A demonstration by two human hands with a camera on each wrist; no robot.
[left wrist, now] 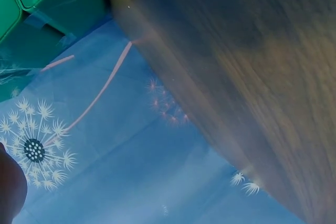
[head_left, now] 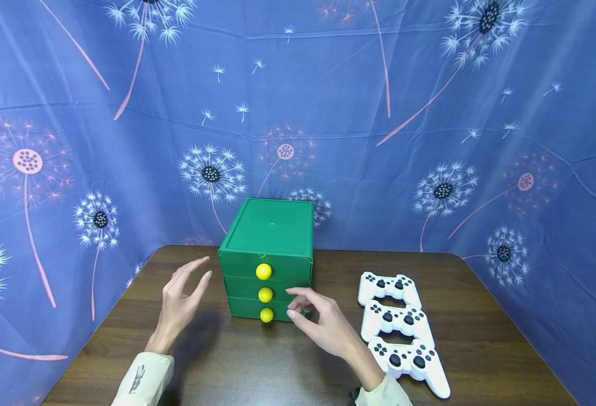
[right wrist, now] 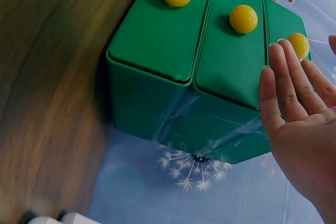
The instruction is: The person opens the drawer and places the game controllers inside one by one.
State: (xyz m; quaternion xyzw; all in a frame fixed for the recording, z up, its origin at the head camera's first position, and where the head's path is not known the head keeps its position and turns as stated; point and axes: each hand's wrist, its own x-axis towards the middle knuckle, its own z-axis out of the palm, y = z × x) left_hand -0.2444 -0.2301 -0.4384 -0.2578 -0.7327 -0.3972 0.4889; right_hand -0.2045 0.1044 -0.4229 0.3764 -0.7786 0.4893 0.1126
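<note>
A green box of three stacked drawers (head_left: 272,225) stands at the back of the table, each drawer closed and fitted with a round yellow knob (head_left: 264,271). To the box's left, my left hand (head_left: 178,301) hovers with thumb and fingers spread apart and nothing between them. My right hand (head_left: 323,321) is in front of the box's right side, fingers loosely bent and holding nothing. In the right wrist view the right fingers (right wrist: 286,85) overlap the top drawer near its knob (right wrist: 299,44). Only a dark edge of a fingertip shows in the left wrist view.
Three white game controllers (head_left: 398,326) lie in a column on the right of the brown wooden table (head_left: 247,372). A blue cloth (head_left: 348,141) with dandelion prints hangs behind the table and along both sides.
</note>
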